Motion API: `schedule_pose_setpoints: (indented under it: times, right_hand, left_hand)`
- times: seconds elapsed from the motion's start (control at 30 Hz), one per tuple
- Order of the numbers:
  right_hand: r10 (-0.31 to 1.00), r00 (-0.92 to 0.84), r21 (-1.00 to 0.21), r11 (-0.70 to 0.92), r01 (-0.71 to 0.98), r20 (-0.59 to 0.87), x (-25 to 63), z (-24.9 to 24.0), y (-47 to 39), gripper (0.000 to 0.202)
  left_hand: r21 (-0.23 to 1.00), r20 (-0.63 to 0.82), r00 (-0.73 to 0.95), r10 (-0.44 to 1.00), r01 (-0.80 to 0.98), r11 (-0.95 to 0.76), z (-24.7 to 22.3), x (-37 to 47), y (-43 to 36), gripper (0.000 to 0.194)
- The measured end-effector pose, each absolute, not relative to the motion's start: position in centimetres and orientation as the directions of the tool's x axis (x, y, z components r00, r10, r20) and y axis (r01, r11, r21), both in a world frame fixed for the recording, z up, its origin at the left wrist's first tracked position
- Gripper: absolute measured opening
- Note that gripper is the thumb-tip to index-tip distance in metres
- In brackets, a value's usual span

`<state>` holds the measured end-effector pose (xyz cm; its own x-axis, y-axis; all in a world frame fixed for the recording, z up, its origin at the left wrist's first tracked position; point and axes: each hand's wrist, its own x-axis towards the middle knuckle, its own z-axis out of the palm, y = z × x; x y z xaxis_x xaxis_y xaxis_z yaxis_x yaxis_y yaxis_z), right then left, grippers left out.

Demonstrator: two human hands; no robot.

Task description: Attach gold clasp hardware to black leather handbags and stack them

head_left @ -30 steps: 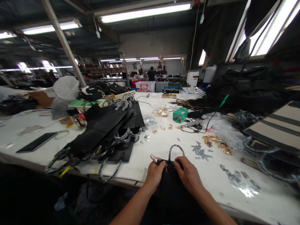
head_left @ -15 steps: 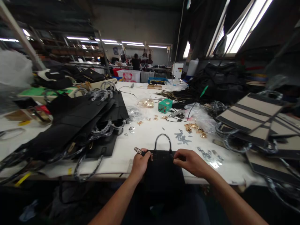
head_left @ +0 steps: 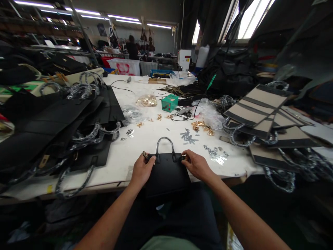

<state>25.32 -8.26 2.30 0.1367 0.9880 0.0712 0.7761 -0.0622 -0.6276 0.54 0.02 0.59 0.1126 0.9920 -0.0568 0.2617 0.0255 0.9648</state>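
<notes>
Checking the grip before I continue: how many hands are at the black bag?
2: the left hand at its upper left corner, the right hand at its upper right corner.

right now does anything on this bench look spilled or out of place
Loose gold fittings and grey metal pieces lie scattered on the white tabletop, in no visible container, so they look spilled, though they may be laid out deliberately.

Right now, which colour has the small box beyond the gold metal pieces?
The small box is green, seen in the head view.
</notes>
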Motion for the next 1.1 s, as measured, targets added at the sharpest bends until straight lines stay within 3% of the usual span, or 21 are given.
schedule_pose_setpoints:
  times: [0.13,0.2,0.3,0.47,0.6,0.73,0.97,1.1]
  right_hand:
    - [0.970,0.236,-0.682,-0.132,0.720,0.062,25.3,1.6,-8.0,0.018]
    - [0.961,0.261,-0.701,-0.126,0.702,0.089,25.2,1.0,-8.0,0.012]
    - [0.950,0.283,-0.758,-0.084,0.646,0.136,24.9,0.2,-8.0,0.012]
    - [0.948,0.267,-0.786,-0.028,0.618,0.176,24.4,-0.6,-7.8,0.021]
    - [0.952,0.253,-0.811,-0.009,0.585,0.172,24.3,-0.6,-7.5,0.022]
    - [0.941,0.330,-0.888,-0.087,0.452,0.076,24.4,-0.3,-7.3,0.022]
    - [0.960,0.274,-0.875,-0.085,0.477,0.057,24.7,0.9,-7.3,0.012]
    - [0.964,0.267,-0.906,-0.099,0.410,0.016,24.6,1.4,-7.7,0.014]
  left_hand:
    - [0.976,-0.143,0.289,0.947,0.201,0.086,1.8,-0.3,0.4,0.050]
    - [0.967,-0.250,0.415,0.875,0.058,0.249,2.7,-1.0,1.1,0.058]
    - [0.857,-0.416,0.504,0.757,-0.060,0.512,3.6,-1.4,2.6,0.072]
    - [0.702,-0.606,0.543,0.581,0.022,0.712,3.9,0.5,4.7,0.064]
    - [0.738,-0.573,0.664,0.481,0.162,0.656,4.1,1.9,5.6,0.049]
    - [0.774,-0.547,0.738,0.395,0.266,0.575,4.1,2.2,6.6,0.057]
    - [0.720,-0.577,0.728,0.370,0.240,0.651,3.0,2.3,6.0,0.054]
    - [0.694,-0.561,0.727,0.396,0.152,0.704,3.2,2.2,4.4,0.057]
